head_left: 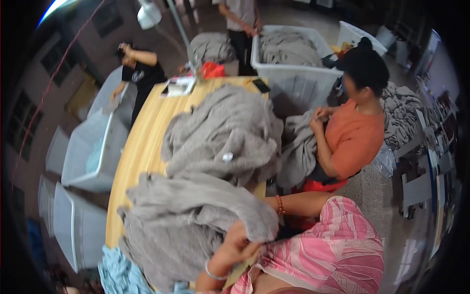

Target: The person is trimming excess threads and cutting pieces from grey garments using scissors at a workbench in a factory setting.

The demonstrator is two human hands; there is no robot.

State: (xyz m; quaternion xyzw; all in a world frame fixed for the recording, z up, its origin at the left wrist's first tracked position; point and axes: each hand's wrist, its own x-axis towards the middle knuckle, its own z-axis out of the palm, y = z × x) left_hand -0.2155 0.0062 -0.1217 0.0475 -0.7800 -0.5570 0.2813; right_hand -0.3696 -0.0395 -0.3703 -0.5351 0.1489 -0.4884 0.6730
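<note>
A long fold of grey plush cloth [210,196] runs across the near end of the table and hangs over its right edge in front of me. My left hand [237,246], with a silver bangle at the wrist, is closed, its fingers pinching the lower edge of that cloth. From the right comes my right forearm, with a beaded bracelet; only a bit of my right hand [269,201] shows, and its fingers are hidden behind the cloth. More grey cloth lies bunched under the fold. A larger grey heap [230,127], with a small white tag on it, sits just beyond.
The wooden table [142,132] carries light blue cloth [117,272] at its near left corner and a lamp [148,15] at the far end. Beside the right edge, a seated co-worker [355,132] handles grey cloth. White bins [303,81] stand behind and left; two people stand farther back.
</note>
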